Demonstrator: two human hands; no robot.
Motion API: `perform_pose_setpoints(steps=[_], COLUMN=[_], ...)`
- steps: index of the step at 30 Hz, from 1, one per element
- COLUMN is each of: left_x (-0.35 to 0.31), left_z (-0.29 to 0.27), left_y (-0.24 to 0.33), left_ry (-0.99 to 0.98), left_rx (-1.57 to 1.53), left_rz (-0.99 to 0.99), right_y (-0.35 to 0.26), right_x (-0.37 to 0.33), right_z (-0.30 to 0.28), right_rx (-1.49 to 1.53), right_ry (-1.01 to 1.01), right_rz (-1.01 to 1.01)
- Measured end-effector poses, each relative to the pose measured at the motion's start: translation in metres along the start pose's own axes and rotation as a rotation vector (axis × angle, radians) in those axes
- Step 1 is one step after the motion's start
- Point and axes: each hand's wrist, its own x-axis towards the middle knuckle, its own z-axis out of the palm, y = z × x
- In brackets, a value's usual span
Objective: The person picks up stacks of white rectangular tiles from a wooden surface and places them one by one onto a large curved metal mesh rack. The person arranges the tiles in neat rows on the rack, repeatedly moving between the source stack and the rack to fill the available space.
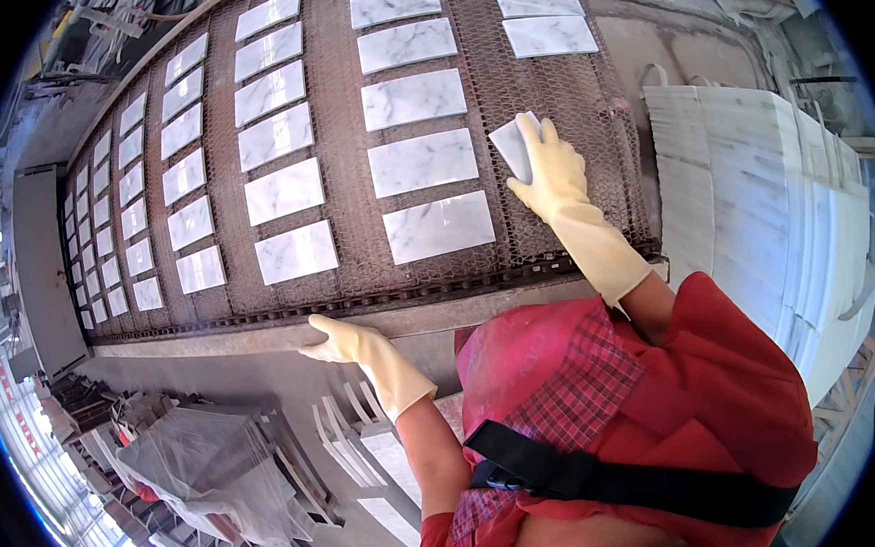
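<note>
My right hand point(555, 171), in a pale yellow rubber glove, grips a white marble tile point(513, 149) over the right part of a brown wire-mesh conveyor belt point(339, 129). The tile is tilted, and the fingers hide part of it. My left hand point(337, 340), gloved alike, is at the belt's near side rail point(410, 315), fingers apart and holding nothing. Grey-veined white tiles point(438, 227) lie flat in rows across the belt, the closest row just left of the held tile. Beyond my right hand lie further tiles point(549, 36) in the rightmost row.
To the right stand large white stone slabs point(745, 215), stacked close to the belt's end. A chain runs along the belt's near edge. Below the rail at left are a plastic-wrapped stack point(209, 463) and several upright pale slabs point(342, 435). A grey panel point(46, 267) stands at the belt's far left.
</note>
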Motion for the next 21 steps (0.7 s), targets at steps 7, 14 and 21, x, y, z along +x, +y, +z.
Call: perform_pose_setpoints(steps=[7,14,21], left_x=[0.007,-0.008,-0.013], left_z=[0.000,0.000,-0.002], left_y=[-0.010,0.001,0.003], left_ry=[0.004,-0.011,-0.024], left_rx=[0.006,0.013,0.056], left_rz=[0.007,-0.019,-0.023], right_y=[0.017,0.055,0.105], right_x=[0.010,0.034,0.120], right_z=[-0.005,-0.039,-0.079], right_rx=[0.133,-0.107,-0.198], right_ry=[0.056,0.005,0.041], right_rz=[-0.085,-0.348,-0.705])
